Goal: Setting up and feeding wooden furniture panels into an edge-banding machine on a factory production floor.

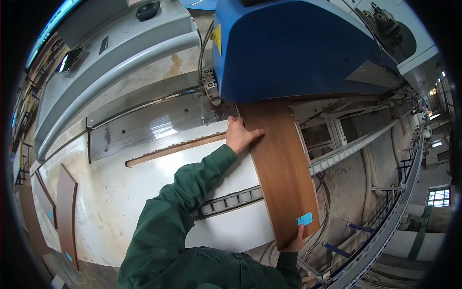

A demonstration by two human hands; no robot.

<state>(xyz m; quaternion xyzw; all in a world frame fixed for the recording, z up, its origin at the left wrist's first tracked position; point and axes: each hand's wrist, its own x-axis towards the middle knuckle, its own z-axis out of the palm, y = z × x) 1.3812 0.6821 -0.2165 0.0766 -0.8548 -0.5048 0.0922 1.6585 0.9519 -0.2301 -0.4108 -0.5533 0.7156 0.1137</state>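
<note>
Step as I read it: feeding the brown wood panel (281, 168) into the blue machine housing (293, 48). The panel's far end sits right at the housing's lower edge, its near end overhanging toward me.

Left hand (240, 136): flat on the panel's left edge near the far end, fingers spread and pressing, not wrapped around it. Right hand (294, 243): gripping the near end from below, thumb up beside the small blue label (304, 218).

Next move, my guess: push straight along the panel's length and keep its left edge square to the grey metal guide plate (154, 125). The left hand needs to clear before it reaches the housing.

Around: the white bench (120, 192) carries the panel's left part, with a roller strip (228, 201) set into it. A thin wood strip (173, 149) lies near the guide, close to the left hand but apart from the panel. Spare brown panels (65, 212) stand far left. Conveyor rail (385, 226) runs on the right, well apart.

Main obstruction: the housing's low mouth, tight to the panel.
</note>
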